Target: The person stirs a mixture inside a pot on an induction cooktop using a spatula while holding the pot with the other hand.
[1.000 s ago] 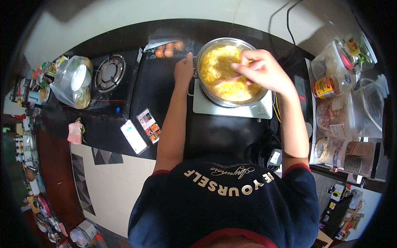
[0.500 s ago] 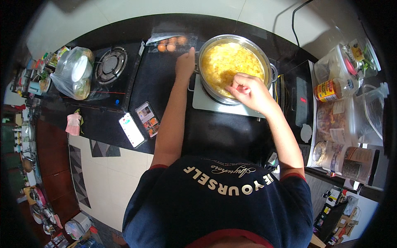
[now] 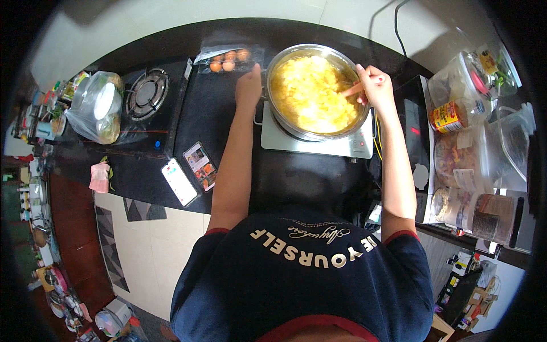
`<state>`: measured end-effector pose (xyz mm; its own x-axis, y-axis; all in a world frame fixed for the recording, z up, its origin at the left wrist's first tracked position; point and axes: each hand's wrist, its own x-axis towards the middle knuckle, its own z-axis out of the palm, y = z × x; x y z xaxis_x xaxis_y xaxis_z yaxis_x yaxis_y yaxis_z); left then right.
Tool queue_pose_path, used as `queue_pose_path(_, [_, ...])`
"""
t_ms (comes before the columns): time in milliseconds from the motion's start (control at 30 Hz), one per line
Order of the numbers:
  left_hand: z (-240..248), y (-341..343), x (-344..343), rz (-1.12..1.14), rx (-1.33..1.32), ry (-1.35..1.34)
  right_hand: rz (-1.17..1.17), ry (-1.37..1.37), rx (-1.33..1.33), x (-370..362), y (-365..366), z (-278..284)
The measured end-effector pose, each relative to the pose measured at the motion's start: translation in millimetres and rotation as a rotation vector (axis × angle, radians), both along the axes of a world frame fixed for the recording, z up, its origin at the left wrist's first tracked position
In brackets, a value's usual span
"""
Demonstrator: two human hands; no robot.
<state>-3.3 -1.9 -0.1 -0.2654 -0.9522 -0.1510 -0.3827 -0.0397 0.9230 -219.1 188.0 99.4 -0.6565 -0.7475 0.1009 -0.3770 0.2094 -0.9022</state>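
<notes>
A steel pot (image 3: 273, 114) full of chunky yellow food in liquid (image 3: 310, 94) stands on a silver-edged induction cooktop (image 3: 342, 147). My left hand (image 3: 248, 89) is closed at the pot's left side handle, thumb pointing up; its fingers are partly hidden. Over the right rim, my right hand (image 3: 376, 88) grips a wooden stirring utensil (image 3: 353, 89), whose lower end is sunk in the yellow food, so I cannot tell its shape.
Several brown eggs (image 3: 229, 60) in clear plastic lie behind my left hand. Two phones (image 3: 179, 181) rest left of my forearm. Farther left are a gas burner (image 3: 147, 93) and a bagged bowl (image 3: 102, 108). Containers (image 3: 462, 159) and a jar (image 3: 447, 117) line the right side.
My right hand has swept from the pot's near side to its right rim, bringing the wooden utensil into view. The yellow food has shifted in the pot. My left hand stays at the handle.
</notes>
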Motion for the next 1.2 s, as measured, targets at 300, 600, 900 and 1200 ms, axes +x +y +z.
queue_pose_path(300, [1, -1, 0, 0.006, 0.004, -0.010, 0.064, -0.336, -0.091, 18, 25, 23])
queue_pose_path(600, [2, -2, 2, 0.010, 0.006, -0.048, 0.232, 0.013, -0.193, 16, 4, 104])
queue_pose_path(900, [-5, -6, 0, 0.004, 0.019, -0.053, 0.189, 0.285, -0.133, -19, -44, 52])
queue_pose_path(1200, [-3, -3, -1, -0.005, 0.034, 0.006, -0.123, 0.252, 0.094, -8, -12, 12])
